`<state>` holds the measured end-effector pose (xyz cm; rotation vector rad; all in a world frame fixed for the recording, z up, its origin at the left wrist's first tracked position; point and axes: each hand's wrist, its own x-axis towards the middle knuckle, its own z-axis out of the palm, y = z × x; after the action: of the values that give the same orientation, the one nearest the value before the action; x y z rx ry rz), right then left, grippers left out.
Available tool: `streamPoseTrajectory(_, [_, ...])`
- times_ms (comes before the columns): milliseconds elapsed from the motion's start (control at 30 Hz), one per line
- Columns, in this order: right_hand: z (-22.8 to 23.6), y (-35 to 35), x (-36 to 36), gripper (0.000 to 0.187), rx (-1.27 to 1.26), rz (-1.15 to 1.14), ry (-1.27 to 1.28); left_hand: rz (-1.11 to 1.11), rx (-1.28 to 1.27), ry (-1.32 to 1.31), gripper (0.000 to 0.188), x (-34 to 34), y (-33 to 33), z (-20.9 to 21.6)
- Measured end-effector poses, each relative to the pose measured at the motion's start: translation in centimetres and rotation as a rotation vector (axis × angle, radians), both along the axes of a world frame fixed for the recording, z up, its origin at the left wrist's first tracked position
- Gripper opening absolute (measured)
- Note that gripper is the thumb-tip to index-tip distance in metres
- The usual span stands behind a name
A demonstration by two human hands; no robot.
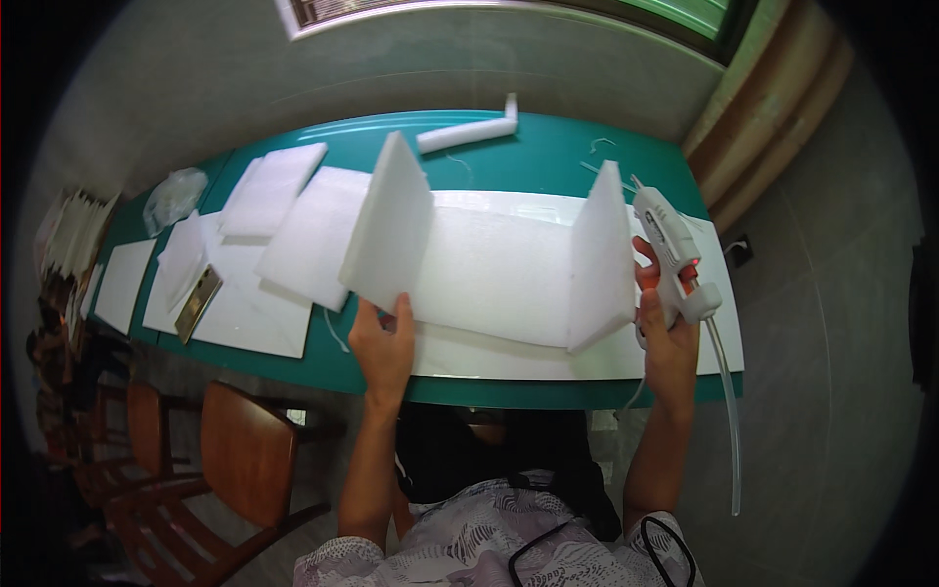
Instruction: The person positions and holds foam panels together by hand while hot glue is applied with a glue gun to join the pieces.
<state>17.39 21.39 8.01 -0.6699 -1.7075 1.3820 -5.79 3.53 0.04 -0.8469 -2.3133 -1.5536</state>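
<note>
A white foam piece [499,269] lies along the table in front of me, with an upright foam panel at each end. My left hand [383,342] pinches the lower near corner of the left upright panel [391,230], which leans slightly. In my right hand [669,338] is a white hot glue gun [667,233], nozzle pointing up and away, a red light glowing on it. A long clear glue stick [727,411] sticks out of its back and hangs down. Just left of the gun stands the right upright panel [603,264]; whether my right fingers touch it, I cannot tell.
Several loose foam sheets [313,235] and a phone [199,303] lie to the left on white boards. A clear plastic bag [176,199] and an L-shaped foam strip [468,133] rest on the green table [548,142]. Wooden chairs [249,450] stand at lower left.
</note>
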Motion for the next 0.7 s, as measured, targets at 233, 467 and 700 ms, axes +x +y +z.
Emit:
streamPoseTrajectory(233, [-1.5, 0.3, 0.9, 0.041, -0.034, -0.034, 0.106, -0.03, -0.023, -0.027, 0.024, 0.4, 0.0, 0.1])
streamPoseTrajectory(467, [-3.0, 0.7, 3.1, 0.034, -0.049, -0.12, 0.185, -0.146, -0.014, 0.004, 0.026, 1.1, 0.2, -1.4])
streamPoseTrajectory(700, [-3.7, 0.4, 5.7, 0.036, -0.09, -0.243, 0.169, -0.223, -0.018, 0.095, 0.035, 1.7, 0.9, -1.2])
